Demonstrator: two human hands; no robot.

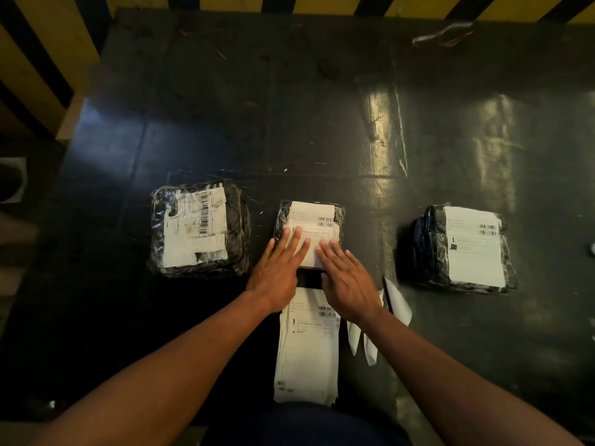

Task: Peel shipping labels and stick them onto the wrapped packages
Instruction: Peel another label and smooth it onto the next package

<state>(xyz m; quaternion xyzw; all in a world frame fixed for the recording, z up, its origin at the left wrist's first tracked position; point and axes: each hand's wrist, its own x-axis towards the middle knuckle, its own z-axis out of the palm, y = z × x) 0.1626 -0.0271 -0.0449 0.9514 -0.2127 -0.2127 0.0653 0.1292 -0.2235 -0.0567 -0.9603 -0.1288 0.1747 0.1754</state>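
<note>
Three black plastic-wrapped packages lie in a row on the dark table. The middle package [338,211] carries a white shipping label [310,217]. My left hand [279,268] and my right hand [346,280] lie flat side by side on that label, fingers spread, holding nothing. The left package [236,226] has a wrinkled, torn label [193,230]. A smooth label [473,246] sits on the right package [426,249]. A stack of unpeeled label sheets [307,352] lies near me, between my forearms.
Peeled backing strips [397,300] lie right of the label stack. A bundle of wires [444,33] rests at the table's far right. A yellow and black striped wall [38,43] borders the table at the back and left.
</note>
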